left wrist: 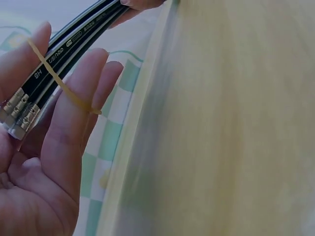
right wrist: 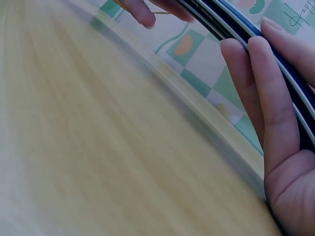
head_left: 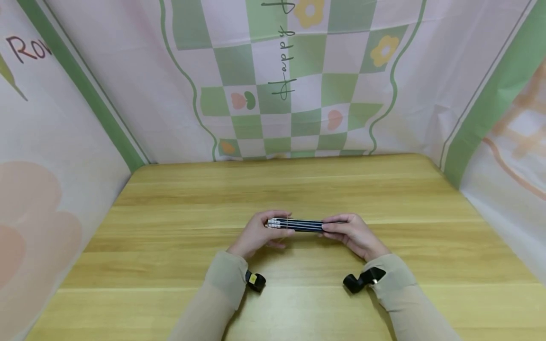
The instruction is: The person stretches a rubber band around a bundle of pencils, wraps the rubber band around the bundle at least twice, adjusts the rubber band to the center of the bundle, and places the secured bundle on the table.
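Note:
A bundle of dark pencils (head_left: 304, 225) with white erasers and silvery ferrules lies level between both hands, over the table. My left hand (head_left: 256, 234) is around the eraser end, thumb and fingers spread on either side. A tan rubber band (left wrist: 55, 76) is stretched across these fingers and passes over the pencils near the "HB" print. My right hand (head_left: 354, 233) grips the other end of the bundle, its thumb and fingers (right wrist: 270, 93) pressed along the pencils. Part of that end is hidden in the hand.
The wooden table (head_left: 170, 265) reaches back to a patterned cloth wall (head_left: 273, 118), with more printed cloth at both sides. A small black camera (head_left: 256, 281) is on the left wrist, and another black camera (head_left: 356, 281) on the right.

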Demonstrator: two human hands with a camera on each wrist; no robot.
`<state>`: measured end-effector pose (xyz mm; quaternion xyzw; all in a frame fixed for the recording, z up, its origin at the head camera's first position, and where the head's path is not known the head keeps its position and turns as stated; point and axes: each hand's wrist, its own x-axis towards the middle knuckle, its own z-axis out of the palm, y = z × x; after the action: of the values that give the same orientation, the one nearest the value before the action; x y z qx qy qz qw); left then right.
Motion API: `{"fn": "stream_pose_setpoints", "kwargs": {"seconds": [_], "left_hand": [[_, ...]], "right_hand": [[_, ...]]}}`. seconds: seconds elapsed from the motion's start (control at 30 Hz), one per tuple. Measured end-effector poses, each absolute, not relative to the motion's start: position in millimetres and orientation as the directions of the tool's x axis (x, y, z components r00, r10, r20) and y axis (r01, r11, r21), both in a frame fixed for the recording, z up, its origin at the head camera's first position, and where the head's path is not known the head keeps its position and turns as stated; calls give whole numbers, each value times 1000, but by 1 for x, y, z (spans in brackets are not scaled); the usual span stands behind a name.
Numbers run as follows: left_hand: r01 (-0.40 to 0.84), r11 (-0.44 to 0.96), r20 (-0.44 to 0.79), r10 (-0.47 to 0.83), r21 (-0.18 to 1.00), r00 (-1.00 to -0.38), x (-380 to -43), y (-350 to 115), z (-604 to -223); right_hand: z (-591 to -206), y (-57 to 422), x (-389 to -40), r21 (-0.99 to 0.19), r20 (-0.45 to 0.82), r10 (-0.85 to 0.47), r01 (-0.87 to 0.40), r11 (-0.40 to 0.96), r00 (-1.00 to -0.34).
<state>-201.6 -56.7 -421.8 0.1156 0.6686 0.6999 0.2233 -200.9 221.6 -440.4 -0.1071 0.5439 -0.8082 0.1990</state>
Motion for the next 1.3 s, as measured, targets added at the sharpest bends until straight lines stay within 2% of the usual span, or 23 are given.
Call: {"fn": "stream_pose_setpoints", "kwargs": {"seconds": [0.43,0.63,0.93,1.0,1.13,1.2,1.3], "left_hand": [[-200,-94,-132,480,975,-867,-201,-60,-422],[-257,-131,-163,488,958,-858,-200,-58,-421],[-228,-109,-170,389,967,-905,-200,-46,-425],[-164,-30,-144,347,986,-927,-198,-42,-422],[35,300,-47,263,953,-964,-190,-34,-414],[147,483,24,252,863,-967,-186,-31,-410],[291,664,124,288,689,-950,-182,-27,-407]], "right_hand": [[-434,217,-196,-909,-42,-392,198,-368,-919],[-433,215,-195,-891,-36,-387,205,-406,-921],[-434,207,-195,-848,-63,-300,209,-488,-952],[-434,204,-195,-841,-74,-253,197,-503,-965],[-434,195,-193,-853,-94,-166,166,-495,-982],[-434,189,-192,-863,-103,-130,153,-481,-986],[-435,179,-189,-878,-116,-82,140,-458,-990]]}}
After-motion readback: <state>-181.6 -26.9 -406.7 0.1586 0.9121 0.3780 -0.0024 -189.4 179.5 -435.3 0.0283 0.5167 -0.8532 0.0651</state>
